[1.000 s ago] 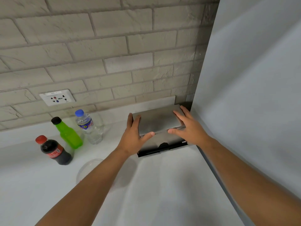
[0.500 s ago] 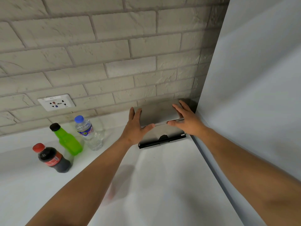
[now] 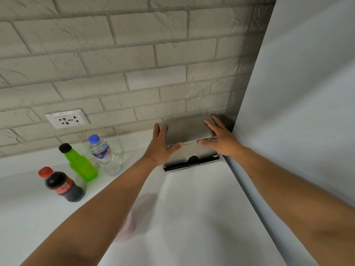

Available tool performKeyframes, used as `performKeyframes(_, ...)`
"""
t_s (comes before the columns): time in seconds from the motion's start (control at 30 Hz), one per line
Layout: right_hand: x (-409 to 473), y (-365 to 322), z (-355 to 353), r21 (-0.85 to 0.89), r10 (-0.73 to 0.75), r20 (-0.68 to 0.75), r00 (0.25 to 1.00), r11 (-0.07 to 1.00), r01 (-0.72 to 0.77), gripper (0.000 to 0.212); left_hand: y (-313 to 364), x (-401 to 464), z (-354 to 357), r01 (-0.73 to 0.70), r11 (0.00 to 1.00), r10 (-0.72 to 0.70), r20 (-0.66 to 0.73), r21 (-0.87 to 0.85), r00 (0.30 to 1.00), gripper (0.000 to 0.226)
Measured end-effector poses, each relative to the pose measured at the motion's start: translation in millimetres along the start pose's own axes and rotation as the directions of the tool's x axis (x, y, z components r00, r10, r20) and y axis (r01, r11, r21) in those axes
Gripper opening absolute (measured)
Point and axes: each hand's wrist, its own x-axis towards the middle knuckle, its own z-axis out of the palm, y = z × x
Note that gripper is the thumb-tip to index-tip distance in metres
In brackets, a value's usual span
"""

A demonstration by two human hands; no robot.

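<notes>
A brushed-steel dispenser box [image 3: 187, 129] with a black slot along its lower front sits on the white counter [image 3: 192, 208], in the corner by the brick wall. My left hand [image 3: 161, 148] lies on the left end of its lid, fingers straight on top and thumb along the lid's front edge. My right hand [image 3: 221, 139] lies the same way on the right end. Both thumbs touch the seam between lid and body.
A cola bottle [image 3: 61, 186], a green bottle [image 3: 79, 164] and a water bottle [image 3: 104, 155] stand at the left by the wall. A wall socket [image 3: 67, 119] is above them. A tall grey panel [image 3: 297, 112] borders the counter's right side. A blurred clear cup [image 3: 126, 225] shows under my left forearm.
The steel box has slid back toward the wall and into the corner with both hands on its lid. The hands kept their places on it.
</notes>
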Motion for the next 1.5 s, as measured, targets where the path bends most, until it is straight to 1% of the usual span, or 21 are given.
performKeyframes(0.07, 0.5, -2.7, -1.5, -0.057, 0.019, 0.016, 1.000, 0.998, -0.019, 0.111, 2.1, -0.1, -4.4, 0.007, 0.999, -0.008, 0.026, 0.040, 1.000, 0.102)
performKeyframes(0.13, -2.4, -5.2, 0.2, -0.149, 0.032, 0.001, 0.999, 0.988, -0.031, 0.108, 4.0, -3.5, -10.7, -0.010, 0.998, 0.006, 0.054, 0.068, 0.999, 0.100)
performKeyframes(0.2, -14.4, -11.2, 5.2, -0.214, 0.025, -0.079, 0.997, 0.976, -0.041, 0.100, 2.0, -12.9, -19.8, -0.025, 0.998, 0.021, 0.062, 0.064, 0.998, 0.097)
performKeyframes(0.27, -37.1, -18.6, 12.6, -0.221, -0.025, -0.186, 0.982, 0.975, -0.017, 0.085, -3.2, -28.3, -31.0, -0.043, 0.996, 0.038, 0.064, 0.072, 0.997, 0.092)
performKeyframes(0.33, -66.3, -28.6, 24.4, -0.146, -0.096, -0.268, 0.958, 0.988, 0.058, 0.070, -11.3, -48.6, -44.0, -0.071, 0.991, 0.063, 0.066, 0.118, 0.996, 0.078)
performKeyframes(0.4, -96.4, -39.8, 39.4, -0.043, -0.125, -0.287, 0.950, 0.992, 0.117, 0.059, -22.5, -73.1, -55.7, -0.101, 0.984, 0.092, 0.066, 0.149, 0.994, 0.064)
performKeyframes(0.53, -150.3, -67.7, 72.5, 0.103, -0.103, -0.171, 0.980, 0.987, 0.121, 0.051, -51.8, -129.4, -79.1, -0.103, 0.993, 0.096, 0.101, 0.064, 0.990, 0.051)
performKeyframes(0.67, -187.3, -102.1, 107.5, 0.181, -0.122, -0.096, 0.988, 0.974, 0.137, 0.046, -83.8, -178.7, -97.3, -0.073, 0.997, 0.074, 0.105, -0.013, 0.992, 0.053)
performKeyframes(0.77, -204.6, -126.4, 131.4, 0.243, -0.130, -0.045, 0.990, 0.960, 0.137, 0.045, -105.1, -208.9, -105.6, -0.051, 0.997, 0.055, 0.073, -0.059, 0.996, 0.058)
performKeyframes(0.87, -213.6, -145.9, 152.7, 0.271, -0.152, 0.015, 0.988, 0.952, 0.142, 0.046, -122.7, -231.4, -113.4, -0.067, 0.994, 0.072, 0.049, -0.092, 0.996, 0.058)
performKeyframes(0.9, -215.0, -151.3, 158.8, 0.271, -0.158, 0.032, 0.987, 0.952, 0.144, 0.047, -127.3, -237.3, -115.6, -0.071, 0.992, 0.077, 0.053, -0.101, 0.996, 0.060)
performKeyframes(1.03, -217.6, -169.5, 178.3, 0.255, -0.200, 0.092, 0.976, 0.952, 0.171, 0.049, -143.3, -256.3, -120.0, -0.068, 0.985, 0.086, 0.105, -0.161, 0.991, 0.082)
performKeyframes(1.2, -215.3, -184.9, 198.8, 0.213, -0.248, 0.141, 0.958, 0.953, 0.215, 0.050, -155.0, -264.9, -118.3, -0.025, 0.973, 0.064, 0.162, -0.231, 0.985, 0.088)
performKeyframes(1.3, -214.8, -184.9, 205.5, 0.209, -0.240, 0.139, 0.961, 0.956, 0.208, 0.050, -153.8, -262.9, -110.6, -0.039, 0.965, 0.082, 0.156, -0.261, 0.984, 0.082)
performKeyframes(1.37, -215.1, -181.0, 207.2, 0.212, -0.221, 0.110, 0.969, 0.958, 0.195, 0.054, -150.5, -261.7, -102.9, -0.053, 0.960, 0.096, 0.145, -0.274, 0.985, 0.079)
performKeyframes(1.43, -214.9, -176.8, 207.8, 0.208, -0.197, 0.068, 0.978, 0.962, 0.179, 0.065, -146.3, -259.1, -93.3, -0.055, 0.954, 0.097, 0.132, -0.296, 0.986, 0.081)
performKeyframes(1.5, -212.6, -175.4, 207.8, 0.202, -0.178, 0.019, 0.984, 0.964, 0.171, 0.078, -140.5, -255.8, -82.8, -0.062, 0.945, 0.109, 0.130, -0.322, 0.986, 0.079)
